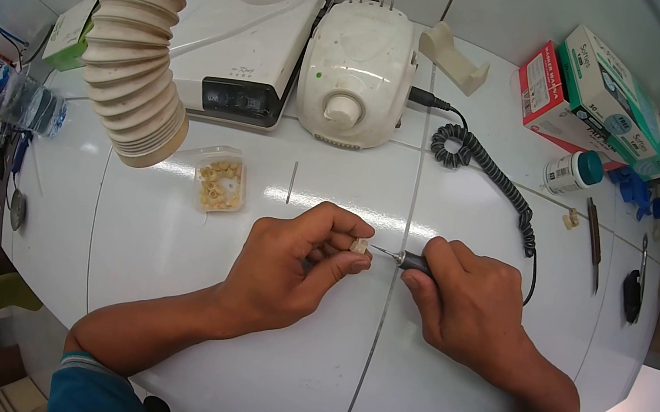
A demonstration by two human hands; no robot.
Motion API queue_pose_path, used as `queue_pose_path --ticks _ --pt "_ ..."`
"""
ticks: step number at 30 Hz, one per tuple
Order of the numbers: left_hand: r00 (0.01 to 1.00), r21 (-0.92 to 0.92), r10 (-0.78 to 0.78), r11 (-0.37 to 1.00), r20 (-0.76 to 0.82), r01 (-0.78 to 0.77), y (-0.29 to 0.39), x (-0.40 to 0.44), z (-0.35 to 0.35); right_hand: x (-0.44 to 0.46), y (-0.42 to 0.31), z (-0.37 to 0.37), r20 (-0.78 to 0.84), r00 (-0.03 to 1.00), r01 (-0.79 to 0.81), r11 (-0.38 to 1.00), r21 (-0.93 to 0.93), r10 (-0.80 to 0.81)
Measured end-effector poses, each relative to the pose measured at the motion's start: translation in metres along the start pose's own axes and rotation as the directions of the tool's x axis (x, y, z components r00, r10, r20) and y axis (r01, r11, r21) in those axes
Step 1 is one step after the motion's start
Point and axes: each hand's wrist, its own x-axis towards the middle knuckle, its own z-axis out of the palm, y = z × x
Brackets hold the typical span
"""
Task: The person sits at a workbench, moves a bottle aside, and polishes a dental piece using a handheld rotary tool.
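Between the thumb and fingers of my left hand (289,265) is a small cream-coloured dental piece (359,246), tooth-like in shape. My right hand (475,307) grips a black rotary handpiece (414,262), whose thin bur points left at the piece. The bur's tip is very close to the piece; whether they touch I cannot tell. Further left, a clear plastic box (217,206) holds several similar yellowish pieces. A thin metal rod (292,183) lies on the white tiled table near that box.
A white control unit (356,78) with a knob stands at the back, its coiled black cord (494,175) running to the right. The ribbed hose (134,57) hangs at the left. Boxes (600,99), a jar (573,171) and a brown-handled tool (593,244) are at the right.
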Motion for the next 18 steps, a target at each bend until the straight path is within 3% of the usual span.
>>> queue_pose_path --ticks 18 --pt "0.999 0.068 0.028 0.997 -0.033 -0.026 0.0009 -0.0004 0.0013 0.001 -0.0049 0.0003 0.011 1.0 0.006 0.997 -0.074 -0.006"
